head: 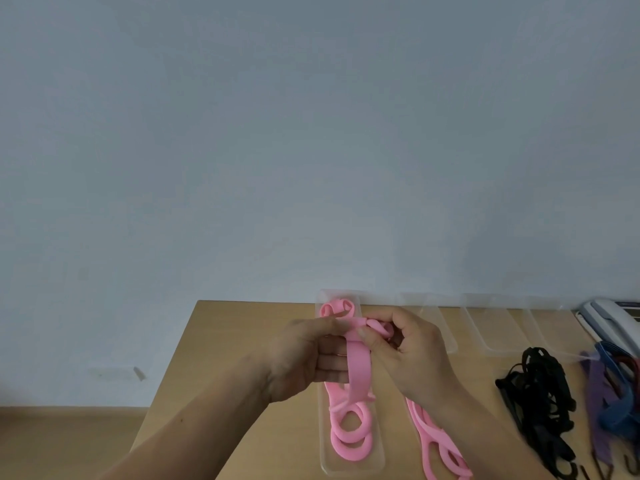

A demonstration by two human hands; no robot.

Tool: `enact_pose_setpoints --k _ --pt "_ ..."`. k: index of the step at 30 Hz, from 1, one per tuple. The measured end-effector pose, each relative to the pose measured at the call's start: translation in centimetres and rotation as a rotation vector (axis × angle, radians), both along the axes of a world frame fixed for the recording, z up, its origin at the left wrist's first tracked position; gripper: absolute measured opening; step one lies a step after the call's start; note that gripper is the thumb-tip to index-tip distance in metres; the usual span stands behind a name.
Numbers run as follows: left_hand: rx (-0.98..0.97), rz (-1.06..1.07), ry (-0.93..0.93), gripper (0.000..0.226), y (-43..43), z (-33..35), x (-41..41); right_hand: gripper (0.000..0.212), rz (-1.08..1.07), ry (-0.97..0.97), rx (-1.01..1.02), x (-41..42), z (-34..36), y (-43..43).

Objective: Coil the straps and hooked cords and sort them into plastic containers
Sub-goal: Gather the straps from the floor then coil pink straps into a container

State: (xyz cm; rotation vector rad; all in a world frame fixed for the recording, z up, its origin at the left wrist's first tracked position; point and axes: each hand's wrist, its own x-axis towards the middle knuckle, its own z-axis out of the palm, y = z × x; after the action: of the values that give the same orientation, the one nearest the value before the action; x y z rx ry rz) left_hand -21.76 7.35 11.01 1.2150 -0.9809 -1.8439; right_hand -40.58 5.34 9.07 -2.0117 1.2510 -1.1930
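Coiling step. Both hands hold a pink strap (358, 362) above the clear container (346, 471) on the bench (242, 341). The left hand (304, 355) pinches the flat band between thumb and fingers, and the right hand (415, 355) curls round the rolled end at 12 o'clock. The tail hangs toward 6 o'clock, over pink coils (349, 434) lying in the container. Next, by judgement: roll in the tail — tension even — then lower the coil.

Bare tabletop (225, 336) is stretching open leftward; black cords (533, 393) (a tangled heap) are crowding the right side.
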Motion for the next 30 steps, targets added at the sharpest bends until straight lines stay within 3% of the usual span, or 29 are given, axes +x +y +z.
enact_pose_setpoints --k 6,9,11,14,17,23,30 --pt "0.046 0.047 0.009 0.045 -0.5 -0.2 0.0 0.015 0.092 0.095 -0.173 -0.5 -0.3 -0.2" --pt "0.021 0.039 0.013 0.032 -0.8 -0.1 0.0 0.016 0.155 0.091 -0.233 -0.3 -0.7 -0.3" --pt "0.002 0.032 0.055 0.019 -0.9 -0.2 0.1 0.021 0.163 0.009 -0.126 -0.2 -0.8 -0.3" --pt "-0.020 0.036 0.106 0.009 -1.1 -0.4 0.3 0.023 0.230 -0.225 0.244 -0.5 -0.5 -0.3" --pt "-0.055 0.089 0.067 0.023 -1.3 -0.5 0.6 0.020 0.270 -0.399 0.444 -0.3 -0.1 -0.6" --pt "-0.175 0.095 -0.170 0.052 -1.2 -0.5 0.1 0.013 0.177 -0.134 0.488 0.0 -0.2 -1.2" --pt "-0.124 -0.013 -0.214 0.020 -1.1 -1.4 0.6 0.011 0.195 -0.073 0.376 -0.4 -0.3 -0.8"
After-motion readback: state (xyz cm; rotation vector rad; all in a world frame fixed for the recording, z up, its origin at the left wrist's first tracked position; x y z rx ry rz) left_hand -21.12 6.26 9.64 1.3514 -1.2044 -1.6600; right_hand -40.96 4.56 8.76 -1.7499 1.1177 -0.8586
